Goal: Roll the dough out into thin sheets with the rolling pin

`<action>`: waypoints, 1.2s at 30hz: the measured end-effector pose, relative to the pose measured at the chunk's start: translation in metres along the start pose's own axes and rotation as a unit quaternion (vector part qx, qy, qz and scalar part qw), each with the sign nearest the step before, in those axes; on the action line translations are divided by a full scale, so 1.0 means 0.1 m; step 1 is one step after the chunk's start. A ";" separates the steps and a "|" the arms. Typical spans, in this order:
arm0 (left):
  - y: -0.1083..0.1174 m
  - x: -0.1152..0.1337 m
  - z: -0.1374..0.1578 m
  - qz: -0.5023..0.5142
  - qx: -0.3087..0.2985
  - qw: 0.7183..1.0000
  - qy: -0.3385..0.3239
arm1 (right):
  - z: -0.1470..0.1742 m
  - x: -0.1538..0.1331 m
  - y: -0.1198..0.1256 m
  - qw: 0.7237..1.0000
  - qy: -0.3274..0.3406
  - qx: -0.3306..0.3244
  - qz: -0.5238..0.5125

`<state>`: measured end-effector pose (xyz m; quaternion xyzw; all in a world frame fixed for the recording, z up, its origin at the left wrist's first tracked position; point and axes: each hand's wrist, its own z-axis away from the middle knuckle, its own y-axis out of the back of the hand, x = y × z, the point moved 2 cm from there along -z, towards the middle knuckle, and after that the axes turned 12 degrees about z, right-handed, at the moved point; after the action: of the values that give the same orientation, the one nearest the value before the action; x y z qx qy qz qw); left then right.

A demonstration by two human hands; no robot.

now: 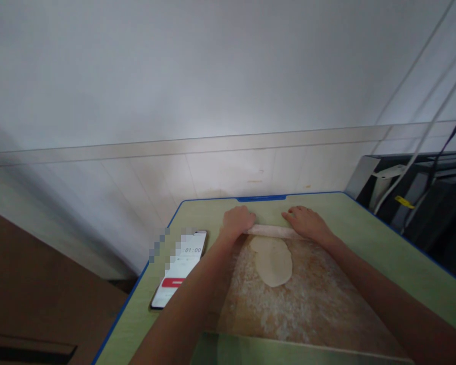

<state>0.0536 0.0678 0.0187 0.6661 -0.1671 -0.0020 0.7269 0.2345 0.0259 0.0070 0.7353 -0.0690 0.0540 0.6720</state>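
Note:
A flat, rolled-out piece of dough point(273, 262) lies on a floured wooden board point(319, 304). Across its far edge runs a pale rolling pin point(271, 231). My left hand point(238, 221) is closed over the pin's left end, its fingers partly hidden behind the knuckles. On the right end rests my right hand point(307, 221), with the palm over the pin and the thumb reaching inward. Both forearms stretch forward on either side of the dough.
A phone point(180, 271) showing a timer lies left of my left forearm. The green table point(133, 317) has a blue edge and stands against a white wall point(213, 76). Dark equipment point(433, 197) with cables sits beyond its right side.

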 end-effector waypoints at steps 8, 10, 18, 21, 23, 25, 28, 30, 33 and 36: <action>0.00 0.07 0.34 -0.057 0.094 0.993 -0.039 | 0.36 -0.10 0.11 0.999 0.023 0.038 0.031; -0.01 0.08 0.43 -0.062 0.107 0.991 -0.054 | 0.46 -0.12 0.11 0.997 0.031 0.053 0.039; -0.05 0.05 0.77 -0.068 0.136 0.984 -0.089 | 0.74 -0.18 0.12 0.991 0.085 0.089 0.051; -0.05 0.05 0.90 -0.060 0.148 0.983 -0.086 | 0.86 -0.19 0.14 0.990 0.085 0.101 0.046; -0.06 0.04 0.99 -0.054 0.156 0.983 -0.081 | 0.94 -0.20 0.15 0.990 0.078 0.107 0.043; -0.07 0.03 1.07 -0.049 0.159 0.983 -0.078 | 1.01 -0.21 0.14 0.990 0.076 0.115 0.040; -0.07 0.01 1.17 -0.045 0.158 0.983 -0.082 | 1.11 -0.21 0.10 0.988 0.066 0.132 0.036; -0.07 0.01 1.22 -0.043 0.148 0.984 -0.095 | 1.15 -0.20 0.07 0.986 0.066 0.148 0.029; -0.05 0.00 1.24 -0.040 0.125 0.985 -0.113 | 1.14 -0.17 0.03 0.985 0.086 0.152 0.005; -0.02 0.01 1.16 -0.039 0.108 0.988 -0.107 | 1.03 -0.14 0.03 0.986 0.102 0.129 -0.008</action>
<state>0.0267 -0.0449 0.0237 0.7427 -0.2167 -0.0834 0.6281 0.2186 -0.0761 -0.0018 0.8069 0.0131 0.1316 0.5757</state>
